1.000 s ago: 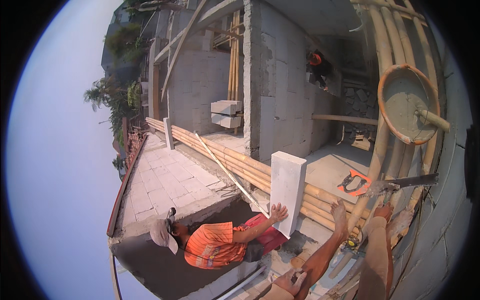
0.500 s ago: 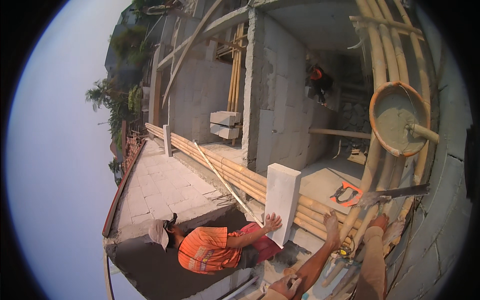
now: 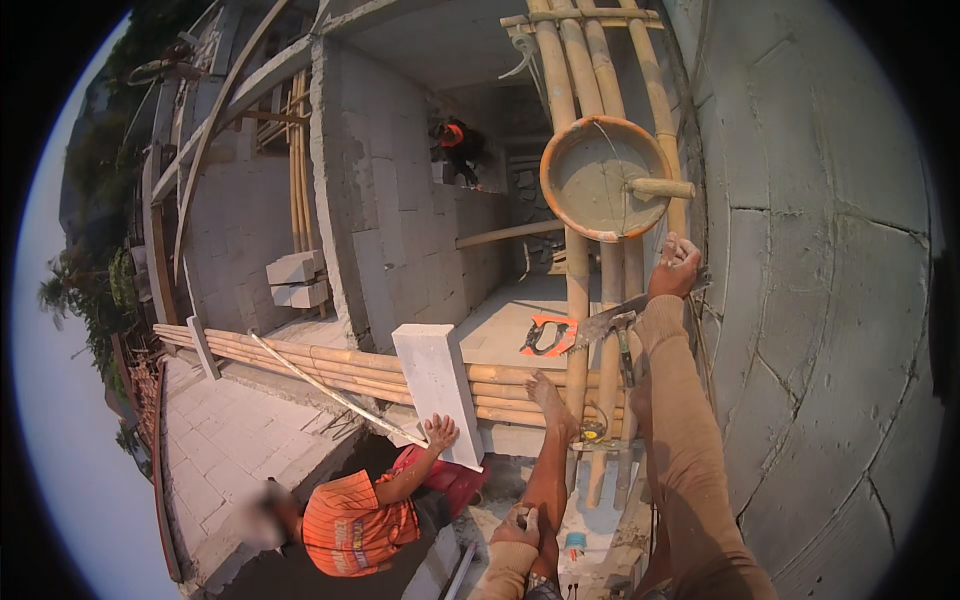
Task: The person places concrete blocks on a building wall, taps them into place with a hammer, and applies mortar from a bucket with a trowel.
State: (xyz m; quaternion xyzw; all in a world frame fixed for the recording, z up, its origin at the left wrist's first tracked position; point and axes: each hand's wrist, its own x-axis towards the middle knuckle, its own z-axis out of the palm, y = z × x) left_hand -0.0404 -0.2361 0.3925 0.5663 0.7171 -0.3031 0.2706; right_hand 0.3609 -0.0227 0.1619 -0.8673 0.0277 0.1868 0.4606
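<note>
My right hand is raised at the upright bamboo poles of a scaffold beside a plastered wall, fingers closed around a pole. My left hand lies low on my bent leg, fingers curled; whether it holds anything is unclear. My bare foot rests on the horizontal bamboo. Below, a person in an orange striped shirt pushes a white building block upward with one hand. An orange pan of grey mortar hangs on the poles just above my right hand.
A saw with an orange handle and a hammer lie across the poles. Stacked bamboo runs along a slab edge. Two blocks sit by a block wall. Another person in orange works farther back.
The view has swung down and right. The person below has lifted the white block higher toward me. My right hand has come into view on the scaffold pole.
</note>
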